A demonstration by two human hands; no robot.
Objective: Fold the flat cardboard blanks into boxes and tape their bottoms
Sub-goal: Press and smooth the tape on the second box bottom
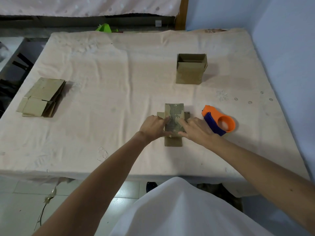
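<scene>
Your white shirt (179, 210): it is filling the bottom edge of the view, and both bare forearms are reaching out from it over the table.
Table (102, 74): it is wearing a pale, wrinkled cloth and carrying everything you are working with.
Stack of flat blanks (42, 96): it is lying near the table's left edge, well apart from your hands.
Finished box (190, 70): it is standing upright with its mouth open, far right of centre, beyond the spot where you are working.
Box in work (173, 120): it is sitting bottom-up in front of you, between your two hands, with a strip of clear tape running along its closed flaps.
Tape dispenser (219, 121): orange and blue, it is lying on the cloth just beside your right hand, not touching the box.
Left hand (153, 127): you are pressing its straightened fingers on the box's left side, gripping nothing.
Right hand (196, 128): you are laying its flat fingers on the tape from the right, also gripping nothing, and hiding the box's right edge.
Green object (104, 28): it is peeking up behind the table's far edge; you cannot tell what it is.
</scene>
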